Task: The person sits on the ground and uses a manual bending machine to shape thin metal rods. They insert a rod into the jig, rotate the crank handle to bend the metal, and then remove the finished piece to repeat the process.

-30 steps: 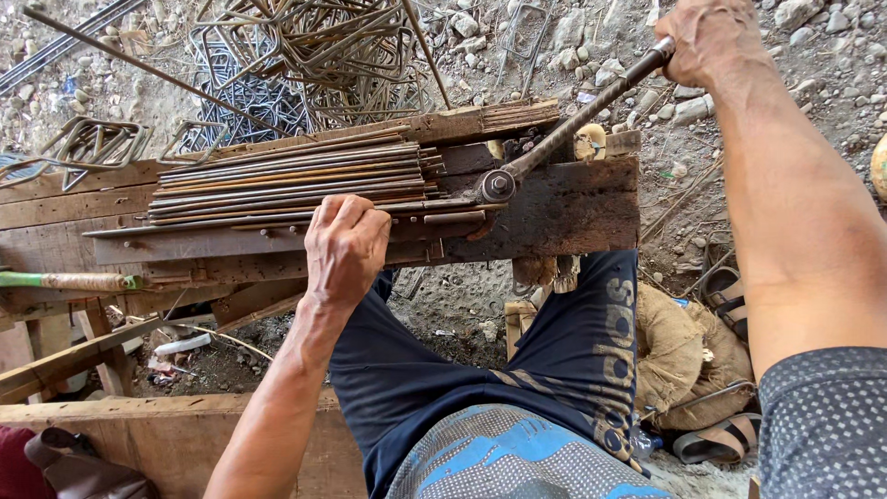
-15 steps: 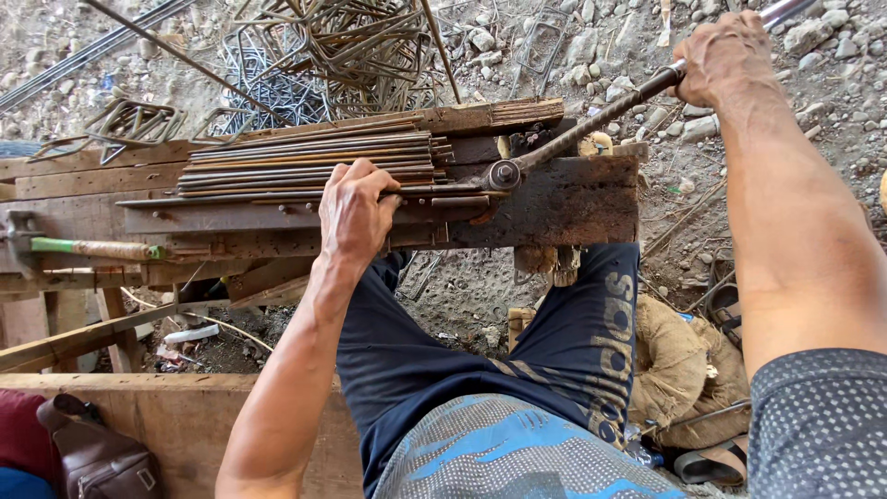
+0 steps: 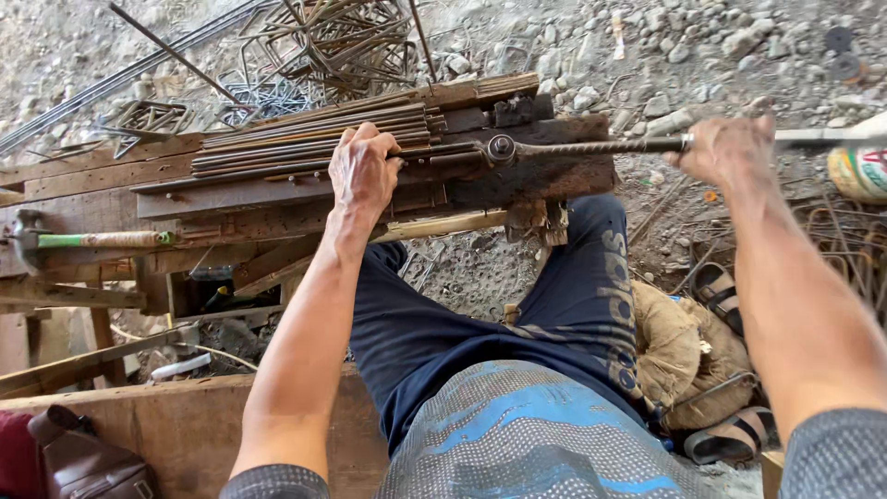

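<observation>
Steel rods [image 3: 314,139] under left hand [image 3: 363,176], right hand [image 3: 730,152] gripping bending lever [image 3: 591,146]

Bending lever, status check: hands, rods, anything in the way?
Left hand pressing rod bundle on wooden bench. Right hand gripping bending lever, about level. Hammer off left, clear.

**One labelled container at the right edge**

A single package shows: a rounded container [image 3: 859,171], cut off by the picture's right edge, just beyond the right hand [image 3: 730,152] and slightly below it. Its body is yellowish, with a white label bearing a green band and red marks. It lies on the gravel ground [image 3: 702,46], well apart from the left hand [image 3: 365,171]. No signs or screens are in view.
</observation>
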